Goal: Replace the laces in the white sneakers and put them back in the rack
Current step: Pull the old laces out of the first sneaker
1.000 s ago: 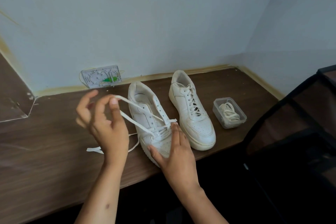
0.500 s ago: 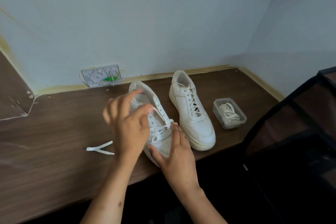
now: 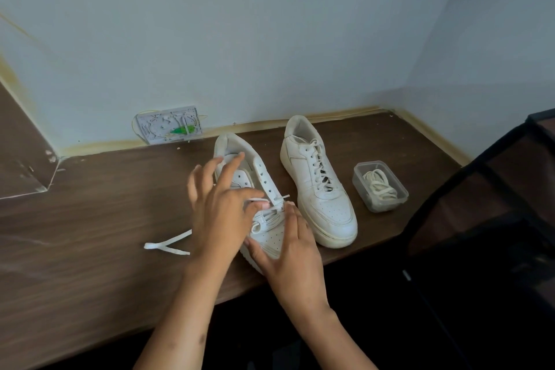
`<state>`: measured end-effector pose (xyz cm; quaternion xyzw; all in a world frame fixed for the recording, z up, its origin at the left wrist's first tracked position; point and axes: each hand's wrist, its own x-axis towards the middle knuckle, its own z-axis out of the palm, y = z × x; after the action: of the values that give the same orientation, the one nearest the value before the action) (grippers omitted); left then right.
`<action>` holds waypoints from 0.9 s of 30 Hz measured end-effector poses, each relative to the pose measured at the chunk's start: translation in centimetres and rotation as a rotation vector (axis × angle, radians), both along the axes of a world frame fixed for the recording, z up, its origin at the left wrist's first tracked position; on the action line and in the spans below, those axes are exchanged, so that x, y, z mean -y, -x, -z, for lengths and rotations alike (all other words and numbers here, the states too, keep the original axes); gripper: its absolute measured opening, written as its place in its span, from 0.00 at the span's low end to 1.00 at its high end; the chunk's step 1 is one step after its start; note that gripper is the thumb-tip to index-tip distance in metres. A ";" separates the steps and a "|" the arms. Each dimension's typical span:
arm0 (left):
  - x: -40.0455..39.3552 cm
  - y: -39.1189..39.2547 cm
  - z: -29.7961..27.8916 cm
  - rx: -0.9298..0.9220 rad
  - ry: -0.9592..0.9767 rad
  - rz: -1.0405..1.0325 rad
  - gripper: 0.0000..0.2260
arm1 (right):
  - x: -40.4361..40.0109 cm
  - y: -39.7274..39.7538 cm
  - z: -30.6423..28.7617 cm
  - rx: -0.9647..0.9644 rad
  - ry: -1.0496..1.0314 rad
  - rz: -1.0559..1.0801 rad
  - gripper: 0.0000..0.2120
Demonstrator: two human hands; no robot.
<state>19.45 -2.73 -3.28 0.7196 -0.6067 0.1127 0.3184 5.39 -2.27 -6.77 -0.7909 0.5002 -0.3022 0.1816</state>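
Since a second earlier, the left hand (image 3: 217, 213) had come down from where it held the flat white lace (image 3: 168, 245) raised to the left of the shoes, and now hovered over the laces area of the nearer white leather sneaker (image 3: 255, 171). Its thumb and forefinger pinched a strand of that lace just above the lowest eyelets, while its other fingers (image 3: 207, 171) spread loosely over the shoe's tongue (the exact pinch point was partly hidden by the hand itself). A loose end of the same lace lay folded in a narrow V on the dark brown wood-grain counter (image 3: 90, 234), just left of the left wrist.

The right hand (image 3: 292, 252) had kept its place, resting on the toe of that sneaker with straight fingers along the right side and the thumb against the sole edge at the counter's front lip. It held nothing curled in it; it pressed the shoe.

This sneaker was threaded only through its lowest holes, with the upper eyelets bare. Just beside it on the right stood the second white leather sneaker (image 3: 318, 189), fully laced, toe toward the viewer. Near that, further right, a small clear plastic tub (image 3: 380, 186) held a coil of cream round laces (image 3: 380, 189). Against the pale wall at the back leaned a white rectangular plastic panel (image 3: 168, 125) with a green piece in it. A black-framed mesh rack (image 3: 480, 219) filled the right edge.
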 end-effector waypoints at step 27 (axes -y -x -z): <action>-1.3 -2.7 1.8 -0.615 -0.004 0.173 0.19 | -0.8 -0.3 -1.2 0.021 -0.042 -0.004 0.24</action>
<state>22.13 -1.47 -5.04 0.6664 -0.5412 -0.1387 0.4937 5.71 -1.48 -5.61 -0.7846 0.5031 -0.2995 0.2041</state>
